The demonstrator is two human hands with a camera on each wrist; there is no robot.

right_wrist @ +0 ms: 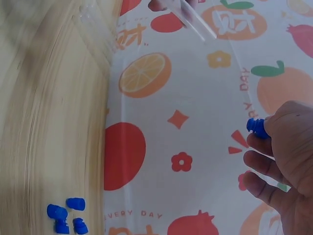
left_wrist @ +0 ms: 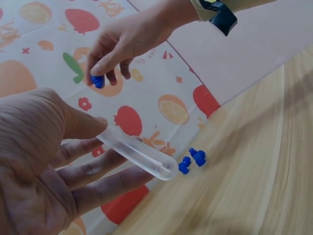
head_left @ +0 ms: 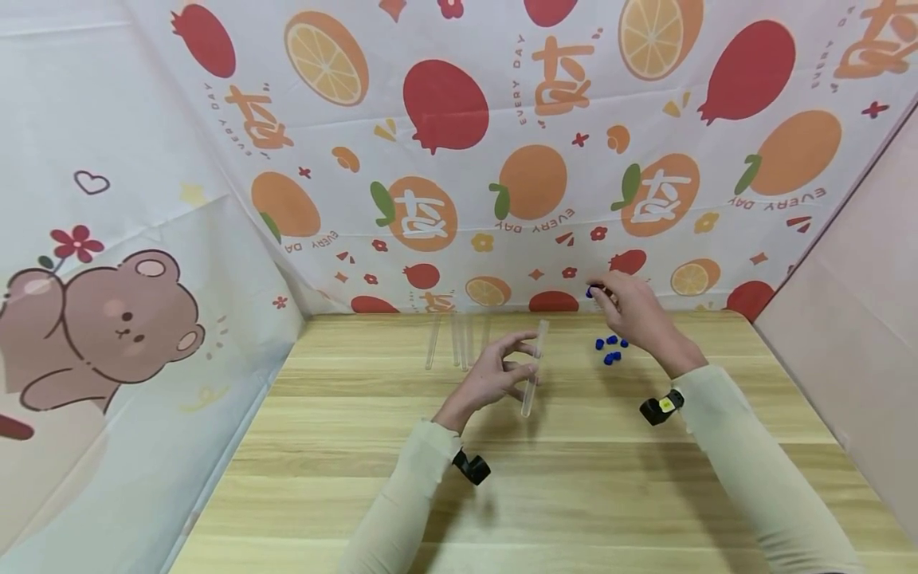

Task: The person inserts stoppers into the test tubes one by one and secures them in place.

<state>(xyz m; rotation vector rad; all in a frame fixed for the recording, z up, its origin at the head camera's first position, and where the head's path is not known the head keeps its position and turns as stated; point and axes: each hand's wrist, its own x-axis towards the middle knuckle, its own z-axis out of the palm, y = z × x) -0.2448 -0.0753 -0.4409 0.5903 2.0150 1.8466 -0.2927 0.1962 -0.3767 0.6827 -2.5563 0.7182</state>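
In my left hand [head_left: 495, 373] I hold a clear test tube [head_left: 534, 371] between thumb and fingers, tilted, its rounded end low and its other end up. The left wrist view shows the tube [left_wrist: 142, 154] lying across the fingers with the thumb on it. My right hand [head_left: 631, 311] is raised above the table at the right, pinching a small blue stopper [right_wrist: 257, 127] between thumb and forefinger, apart from the tube. Several more blue stoppers [head_left: 612, 340] lie loose on the table below the right hand.
Several clear test tubes [head_left: 459, 339] lie on the wooden table [head_left: 344, 446] near its back edge, left of my left hand. A fruit-patterned cloth [head_left: 495, 231] hangs behind the table, and further cloth walls [head_left: 853, 263] stand at both sides.
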